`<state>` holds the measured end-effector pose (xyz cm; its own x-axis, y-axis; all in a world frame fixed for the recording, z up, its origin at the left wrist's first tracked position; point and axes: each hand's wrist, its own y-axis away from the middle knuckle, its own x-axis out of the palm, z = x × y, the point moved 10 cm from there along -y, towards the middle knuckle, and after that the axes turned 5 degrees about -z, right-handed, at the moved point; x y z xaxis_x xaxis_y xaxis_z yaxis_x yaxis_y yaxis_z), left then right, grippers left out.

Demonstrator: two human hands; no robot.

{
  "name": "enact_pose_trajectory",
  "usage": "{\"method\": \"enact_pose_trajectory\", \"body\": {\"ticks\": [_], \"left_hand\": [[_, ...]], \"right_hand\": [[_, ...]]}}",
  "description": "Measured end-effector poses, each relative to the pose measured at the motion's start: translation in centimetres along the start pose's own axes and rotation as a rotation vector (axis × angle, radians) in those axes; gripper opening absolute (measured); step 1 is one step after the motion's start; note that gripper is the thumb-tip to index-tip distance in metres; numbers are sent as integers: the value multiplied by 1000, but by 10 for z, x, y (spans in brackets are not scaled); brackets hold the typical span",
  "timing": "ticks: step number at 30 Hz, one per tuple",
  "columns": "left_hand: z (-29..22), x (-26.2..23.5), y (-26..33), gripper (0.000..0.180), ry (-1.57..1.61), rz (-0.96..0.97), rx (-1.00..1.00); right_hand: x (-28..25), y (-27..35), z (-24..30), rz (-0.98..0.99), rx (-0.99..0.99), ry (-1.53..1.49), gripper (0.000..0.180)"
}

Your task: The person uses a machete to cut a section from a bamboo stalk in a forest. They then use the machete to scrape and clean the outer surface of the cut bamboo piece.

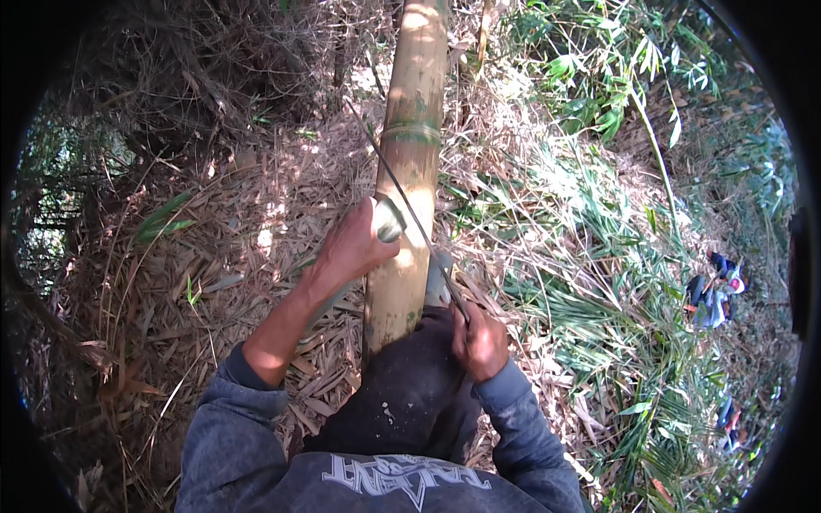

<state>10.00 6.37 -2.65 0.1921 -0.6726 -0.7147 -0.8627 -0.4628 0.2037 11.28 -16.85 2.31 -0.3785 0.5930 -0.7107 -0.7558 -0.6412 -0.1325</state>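
Long, thin, dark, blade-like strip (pixel 395 181) slants from the upper centre of the frame to just below its middle, crossing before a thick yellow-tan bamboo pole (pixel 416 94). The right hand (pixel 481 344), in a tight fist, grips its lower end; the left hand (pixel 346 244), near centre, curls round a rounded grey-green object (pixel 391 222).

Dry leaf litter (pixel 235 274) left; green leaves (pixel 534 295) right (people (pixel 711 303) beyond).
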Motion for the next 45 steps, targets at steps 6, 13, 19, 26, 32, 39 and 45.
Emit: {"method": "enact_pose_trajectory", "body": {"ticks": [6, 13, 19, 26, 32, 39, 45], "left_hand": [[-9, -2, -2, 59, 12, 8, 38], [-4, -2, 0, 58, -2, 27, 1], [-18, -4, 2, 56, -7, 12, 77], [6, 6, -1, 74, 58, 57, 17], [1, 16, 5, 65, 16, 44, 70], [-5, 2, 6, 69, 36, -121, 235], [-8, -2, 14, 73, 62, -138, 223]], "right_hand": [[5, 11, -12, 21, -53, 107, 10], [-16, 0, 15, -85, -2, -116, 11], [21, 14, -43, 76, 42, 139, 12], [-20, 11, 18, -260, -204, -122, 12], [10, 25, -31, -64, -12, 82, 7], [-15, 28, -26, -161, 31, -36, 15], [-16, 75, -59, -40, 285, -35, 15]]}}
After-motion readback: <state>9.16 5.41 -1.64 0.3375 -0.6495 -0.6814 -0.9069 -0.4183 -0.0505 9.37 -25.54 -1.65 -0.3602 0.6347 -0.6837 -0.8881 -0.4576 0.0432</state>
